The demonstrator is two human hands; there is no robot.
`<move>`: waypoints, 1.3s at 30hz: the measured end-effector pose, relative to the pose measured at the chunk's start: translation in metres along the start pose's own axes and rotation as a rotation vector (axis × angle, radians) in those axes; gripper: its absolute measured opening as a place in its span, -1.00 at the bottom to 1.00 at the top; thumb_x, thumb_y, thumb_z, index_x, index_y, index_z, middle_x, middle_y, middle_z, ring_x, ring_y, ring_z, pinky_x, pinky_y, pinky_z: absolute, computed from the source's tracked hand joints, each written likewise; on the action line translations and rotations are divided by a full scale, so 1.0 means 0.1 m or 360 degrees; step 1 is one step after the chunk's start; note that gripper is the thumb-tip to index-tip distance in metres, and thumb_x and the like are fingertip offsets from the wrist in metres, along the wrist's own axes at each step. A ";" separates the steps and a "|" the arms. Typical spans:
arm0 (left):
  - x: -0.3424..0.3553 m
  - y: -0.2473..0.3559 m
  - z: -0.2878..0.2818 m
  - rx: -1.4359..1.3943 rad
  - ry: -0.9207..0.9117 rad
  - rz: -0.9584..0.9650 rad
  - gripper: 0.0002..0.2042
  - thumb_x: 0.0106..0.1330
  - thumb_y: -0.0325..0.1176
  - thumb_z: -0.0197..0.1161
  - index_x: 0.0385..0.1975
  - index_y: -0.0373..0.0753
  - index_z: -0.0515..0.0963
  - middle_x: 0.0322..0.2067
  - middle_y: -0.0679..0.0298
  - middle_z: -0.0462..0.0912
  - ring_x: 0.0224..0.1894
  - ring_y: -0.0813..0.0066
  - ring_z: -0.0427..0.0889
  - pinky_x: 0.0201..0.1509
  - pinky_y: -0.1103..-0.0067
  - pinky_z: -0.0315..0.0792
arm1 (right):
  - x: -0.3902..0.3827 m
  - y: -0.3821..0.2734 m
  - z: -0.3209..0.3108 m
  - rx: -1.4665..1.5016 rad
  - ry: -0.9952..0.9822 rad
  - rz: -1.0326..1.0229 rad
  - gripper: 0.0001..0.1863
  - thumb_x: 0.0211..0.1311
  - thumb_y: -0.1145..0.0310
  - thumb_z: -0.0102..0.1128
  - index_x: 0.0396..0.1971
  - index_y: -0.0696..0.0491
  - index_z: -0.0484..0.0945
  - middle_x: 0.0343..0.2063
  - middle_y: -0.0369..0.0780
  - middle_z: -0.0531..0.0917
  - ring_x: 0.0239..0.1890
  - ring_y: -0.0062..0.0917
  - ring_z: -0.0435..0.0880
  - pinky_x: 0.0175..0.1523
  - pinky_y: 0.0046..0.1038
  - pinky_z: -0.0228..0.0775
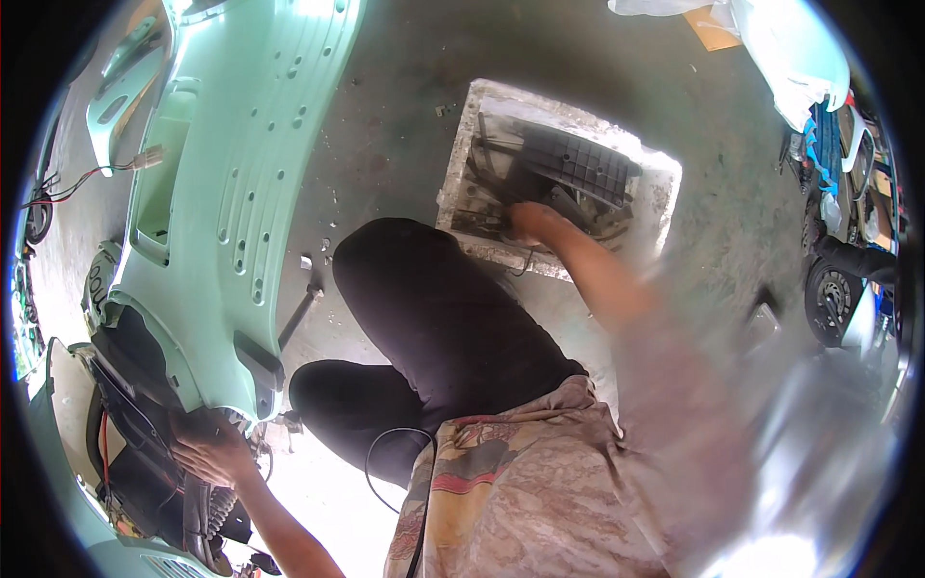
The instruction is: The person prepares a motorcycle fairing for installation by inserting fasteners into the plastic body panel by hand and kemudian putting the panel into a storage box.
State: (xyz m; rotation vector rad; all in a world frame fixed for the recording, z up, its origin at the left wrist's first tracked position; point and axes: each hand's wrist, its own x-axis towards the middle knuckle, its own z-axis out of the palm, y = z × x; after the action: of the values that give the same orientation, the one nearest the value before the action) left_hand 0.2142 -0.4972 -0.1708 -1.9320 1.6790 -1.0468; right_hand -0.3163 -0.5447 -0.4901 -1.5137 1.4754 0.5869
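Observation:
Low on the left, my left hand [210, 449] is closed around a dark part at the end of a mint-green scooter body panel [217, 318]. Its fingertips are partly hidden by the dark parts there. A black spring-like boot [221, 511] shows just below that hand. My right hand [536, 224] reaches into a worn white foam box [661, 197] on the floor. Inside the box lie a black ribbed plastic part [580, 162] and several dark loose pieces. My right fingers are blurred and hidden among them, so their hold does not show.
A connector with red and black wires [146, 158] sticks out beside the panel. Small debris and a dark rod [301, 316] lie between the panel and my knees. At the right are a wheel [832, 301] and a mint-green part in clear plastic [792, 53].

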 end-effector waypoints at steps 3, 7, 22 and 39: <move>-0.03 0.01 0.01 0.0070 0.0001 -0.0020 -0.33 0.28 0.10 -0.03 0.04 -0.51 0.21 -0.04 -0.33 0.37 0.09 -0.29 0.37 0.23 0.08 0.24 | -0.06 0.04 0.02 0.0030 -0.0025 -0.0047 -0.63 0.09 0.22 0.12 -0.10 0.01 0.58 -0.13 -0.05 0.63 -0.06 -0.20 0.62 0.02 -0.27 0.47; -0.06 -0.01 0.03 0.0117 -0.0024 -0.0023 -0.29 0.30 0.14 -0.03 0.05 -0.54 0.25 0.02 -0.41 0.37 0.11 -0.28 0.39 0.20 0.12 0.29 | -0.40 0.00 -0.05 0.0217 0.0090 -0.0031 -0.59 0.09 0.16 0.13 -0.07 0.03 0.56 -0.07 -0.04 0.60 0.00 -0.21 0.58 0.07 -0.27 0.44; 0.00 -0.03 0.00 -0.0030 -0.0072 0.0021 -0.34 0.29 0.09 0.04 0.02 -0.52 0.25 -0.01 -0.39 0.39 0.08 -0.28 0.42 0.14 0.09 0.34 | -0.60 0.54 -0.06 0.0753 0.1479 0.0229 -0.74 0.11 0.31 0.13 -0.25 0.15 0.44 -0.22 -0.02 0.54 -0.09 -0.08 0.50 0.02 -0.18 0.36; 0.09 0.15 -0.22 -0.0104 -0.0036 -0.0050 -0.42 0.28 0.05 0.04 0.01 -0.42 0.29 -0.22 -0.15 0.43 -0.13 -0.13 0.47 0.01 0.15 0.36 | -0.01 -0.05 -0.08 0.0840 0.0786 -0.0132 -0.69 0.15 0.31 0.08 -0.11 0.09 0.51 -0.21 -0.02 0.63 -0.08 -0.10 0.57 0.00 -0.23 0.41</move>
State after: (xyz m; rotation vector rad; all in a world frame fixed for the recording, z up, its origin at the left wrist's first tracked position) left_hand 0.1875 -0.5046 -0.1646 -2.0098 1.6958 -0.9888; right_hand -0.3138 -0.5517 -0.4835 -1.3297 1.7459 -0.2443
